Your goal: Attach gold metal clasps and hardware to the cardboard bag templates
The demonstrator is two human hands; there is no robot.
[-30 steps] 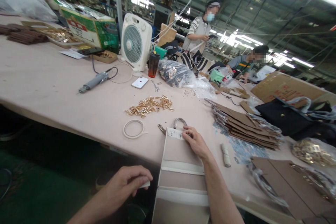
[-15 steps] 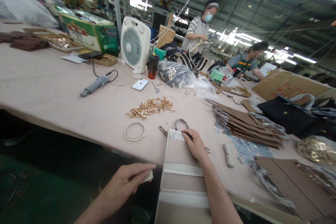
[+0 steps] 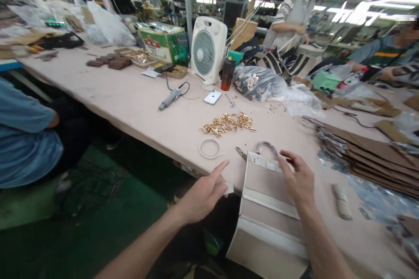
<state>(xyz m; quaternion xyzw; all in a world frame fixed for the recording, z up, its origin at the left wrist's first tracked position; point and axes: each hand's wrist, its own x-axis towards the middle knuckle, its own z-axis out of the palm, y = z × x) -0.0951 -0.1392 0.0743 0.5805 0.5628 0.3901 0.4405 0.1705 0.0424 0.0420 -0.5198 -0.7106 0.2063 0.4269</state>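
Over the table's front edge, my left hand point(image 3: 206, 192) has its index finger extended and pinches a small white piece point(image 3: 229, 188) whose kind I cannot make out. A taupe bag point(image 3: 268, 209) with pale edges lies partly on the table and hangs over the edge toward me. It has a white label point(image 3: 262, 161) and a wrapped loop handle point(image 3: 266, 150) at its far end. My right hand point(image 3: 297, 178) is at the bag's far right corner, thumb and fingers apart beside the label. A ring of white tape point(image 3: 210, 148) lies left of the bag.
Gold metal fittings point(image 3: 227, 124) are heaped beyond the tape. Farther back are a grey electric screwdriver point(image 3: 169, 99), a phone point(image 3: 212, 97), a tumbler point(image 3: 228, 74) and a fan point(image 3: 209, 50). Stacked brown bag pieces point(image 3: 376, 148) and a rolled cloth point(image 3: 342, 201) lie right. A co-worker point(image 3: 26, 135) sits left.
The view has swung left, so things appear farther right. My right hand's fingers have spread at the bag's corner. My left hand, still with the white piece, has its index finger lifted and pointing.
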